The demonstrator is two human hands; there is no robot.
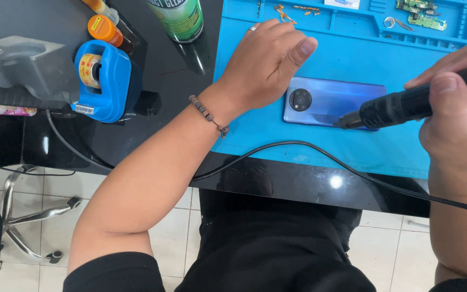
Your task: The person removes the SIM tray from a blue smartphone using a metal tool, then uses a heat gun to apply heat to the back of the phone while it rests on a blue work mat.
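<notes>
Phone [341,100] lies face down on the blue mat [352,48], camera end left. Left hand [263,65] rests open, palm down, on that end. Right hand [455,108] grips a black tool [406,105], its tip at the phone's near edge; a cable [309,151] crosses the table [277,181]

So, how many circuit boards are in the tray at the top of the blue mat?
2, both small and green, in the top right compartment: one circuit board at the frame's edge, the other board just below it. More may lie beyond the frame.
</notes>
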